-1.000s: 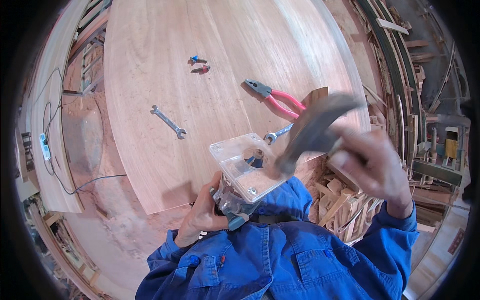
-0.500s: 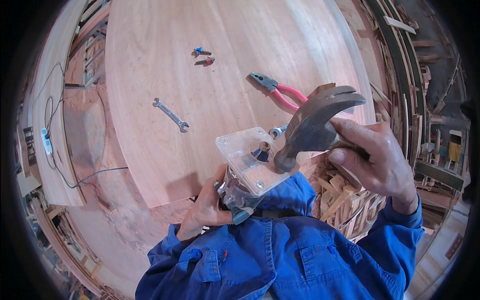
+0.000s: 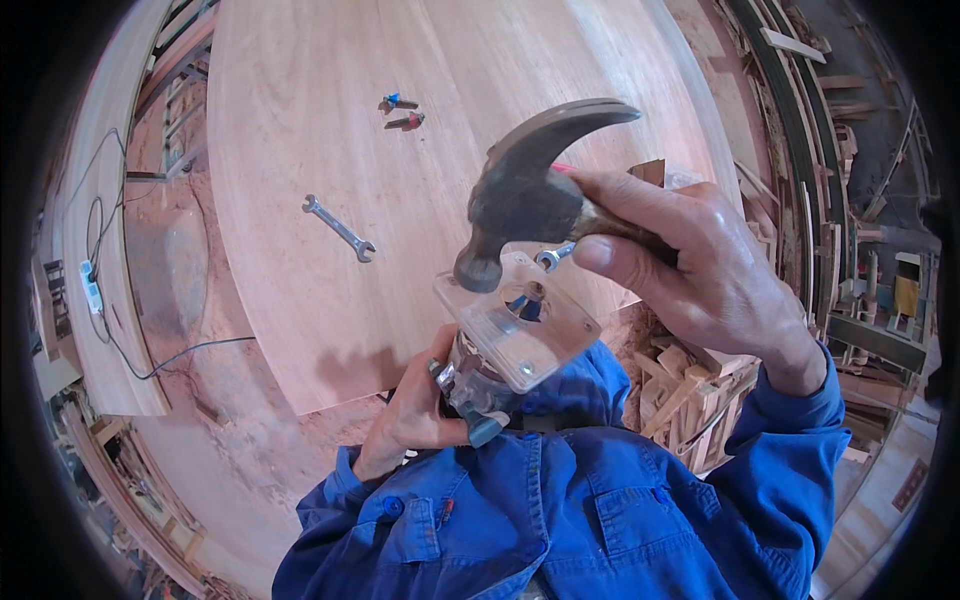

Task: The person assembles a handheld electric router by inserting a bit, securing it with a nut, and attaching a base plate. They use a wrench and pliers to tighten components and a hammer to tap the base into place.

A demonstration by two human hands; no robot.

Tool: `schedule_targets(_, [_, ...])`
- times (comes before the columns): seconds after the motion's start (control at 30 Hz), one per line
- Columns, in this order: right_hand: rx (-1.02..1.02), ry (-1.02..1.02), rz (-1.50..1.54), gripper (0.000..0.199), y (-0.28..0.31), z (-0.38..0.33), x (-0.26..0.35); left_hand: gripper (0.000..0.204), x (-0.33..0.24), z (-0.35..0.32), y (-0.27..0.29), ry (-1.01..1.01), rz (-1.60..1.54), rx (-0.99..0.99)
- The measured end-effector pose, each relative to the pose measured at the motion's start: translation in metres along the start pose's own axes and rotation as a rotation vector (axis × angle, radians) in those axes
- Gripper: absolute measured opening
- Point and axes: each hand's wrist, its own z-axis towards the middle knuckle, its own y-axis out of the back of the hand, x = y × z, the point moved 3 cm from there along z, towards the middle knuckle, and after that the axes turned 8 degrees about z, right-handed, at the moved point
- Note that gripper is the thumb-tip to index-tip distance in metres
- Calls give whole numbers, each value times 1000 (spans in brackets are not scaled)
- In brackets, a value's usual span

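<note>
The right hand point(image 3: 690, 270) holds a hammer point(image 3: 530, 190) against the clear-based router point(image 3: 510, 335) gripped by the left hand point(image 3: 415, 410).

The person wears a bright blue work jacket point(image 3: 560, 520) of stout cloth, its long sleeves running down to both wrists. The right sleeve point(image 3: 790, 440) ends in a plain cuff, and the left sleeve point(image 3: 335, 490) bunches in folds near the wrist. Blue buttons point(image 3: 392, 507) sit on the front beside stitched pocket flaps, and both hands are bare, without gloves.

Head view, steeply down, close
</note>
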Motion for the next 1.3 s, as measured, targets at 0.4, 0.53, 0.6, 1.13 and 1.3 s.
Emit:
schedule_targets(0.4, [-230, -210, -53, 47, 32, -37, 11, 93, 8, 2, 11, -121, 97, -21])
schedule_targets(0.53, [-61, -201, -39, 48, 19, -51, -4, 94, 9, 1, 11, -120, 97, -30])
schedule_targets(0.6, [22, -130, -62, 49, 15, -49, -11, 96, 16, -1, 13, -119, 53, -28])
schedule_targets(1.13, [-105, -262, 11, 52, 22, -49, -19, 102, 20, -1, 18, -94, 81, -57])
schedule_targets(1.3, [-108, -274, -11, 53, 24, -44, -24, 105, 25, 0, 23, -68, 73, -45])
